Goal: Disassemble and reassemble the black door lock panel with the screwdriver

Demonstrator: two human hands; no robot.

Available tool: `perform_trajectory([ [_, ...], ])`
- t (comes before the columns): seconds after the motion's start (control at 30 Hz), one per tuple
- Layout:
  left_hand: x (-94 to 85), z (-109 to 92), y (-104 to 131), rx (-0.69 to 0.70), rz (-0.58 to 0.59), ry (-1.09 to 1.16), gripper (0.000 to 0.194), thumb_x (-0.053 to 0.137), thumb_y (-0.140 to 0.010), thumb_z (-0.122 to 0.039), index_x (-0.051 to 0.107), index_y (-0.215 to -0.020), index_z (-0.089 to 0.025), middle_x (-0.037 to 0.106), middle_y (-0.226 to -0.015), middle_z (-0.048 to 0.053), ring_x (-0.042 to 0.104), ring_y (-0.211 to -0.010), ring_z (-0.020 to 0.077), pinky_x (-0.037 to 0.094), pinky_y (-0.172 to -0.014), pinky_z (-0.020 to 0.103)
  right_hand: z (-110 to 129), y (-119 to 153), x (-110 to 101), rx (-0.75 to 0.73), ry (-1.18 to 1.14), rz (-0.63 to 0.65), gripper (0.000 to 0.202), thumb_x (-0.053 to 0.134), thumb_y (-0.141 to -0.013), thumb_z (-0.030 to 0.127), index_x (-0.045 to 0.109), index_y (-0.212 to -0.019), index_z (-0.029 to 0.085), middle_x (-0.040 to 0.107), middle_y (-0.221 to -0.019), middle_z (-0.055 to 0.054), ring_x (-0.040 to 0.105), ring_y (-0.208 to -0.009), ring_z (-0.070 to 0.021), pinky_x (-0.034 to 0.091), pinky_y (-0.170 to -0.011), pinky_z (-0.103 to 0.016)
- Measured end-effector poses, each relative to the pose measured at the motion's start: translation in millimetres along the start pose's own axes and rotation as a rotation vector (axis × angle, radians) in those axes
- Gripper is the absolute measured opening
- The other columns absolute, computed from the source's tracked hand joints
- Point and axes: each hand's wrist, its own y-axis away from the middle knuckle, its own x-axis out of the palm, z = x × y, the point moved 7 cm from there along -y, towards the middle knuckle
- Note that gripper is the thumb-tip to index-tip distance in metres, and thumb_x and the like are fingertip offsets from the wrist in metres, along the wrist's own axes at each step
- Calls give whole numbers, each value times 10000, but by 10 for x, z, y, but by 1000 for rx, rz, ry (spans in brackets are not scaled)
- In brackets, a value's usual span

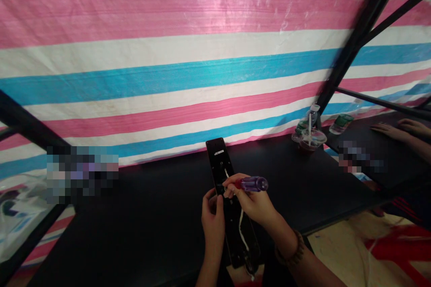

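A long, flat black panel-like device [218, 161] lies on the black table, its near end reaching the front edge. It bears a small white label [219, 153] near the far end and several small holes or screws. My left hand [213, 208] grips its left edge with bent fingers. Over the middle of the device, my right hand [251, 197] is closed around a screwdriver [254, 184] with a purple and red handle. The screwdriver's tip is hidden behind my fingers. A white cord [241, 228] runs along the device from under my right hand to its near end.
A plastic cup with a straw [311, 138] and clear bottles [341, 122] stand at the back right. Another person's hands [390, 131] rest on the adjoining table. Black metal posts [360, 40] frame the striped sheet behind. A pale plastic bag [23, 210] is at left.
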Motion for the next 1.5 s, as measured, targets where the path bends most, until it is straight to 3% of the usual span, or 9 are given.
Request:
perform_trajectory([
  [0.37, 18, 0, -19, 22, -10, 6, 517, 696, -778, -518, 573, -1147, -177, 737, -933, 87, 714, -875, 247, 545, -788, 365, 4, -12, 4, -12, 52, 4, 135, 554, -926, 198, 678, -982, 201, 696, -904, -51, 691, -832, -170, 564, -767, -285],
  [1.27, 18, 2, 1, 54, 9, -16, 504, 666, -818, -516, 572, -1176, -174, 735, -960, 92, 713, -905, 247, 544, -817, 377, 56, -9, 24, -7, 35, -2, 171, 536, -951, 268, 693, -966, 200, 685, -859, -46, 686, -743, -154, 564, -697, -267],
  [1.5, 32, -17, -35, 135, 9, 8, 548, 657, -839, -479, 538, -1308, -222, 667, -1202, 111, 666, -1060, 236, 527, -908, 366, 64, -7, -11, 12, -20, -30, 223, 545, -956, 363, 694, -958, 198, 690, -849, -46, 684, -701, -150, 558, -659, -263],
])
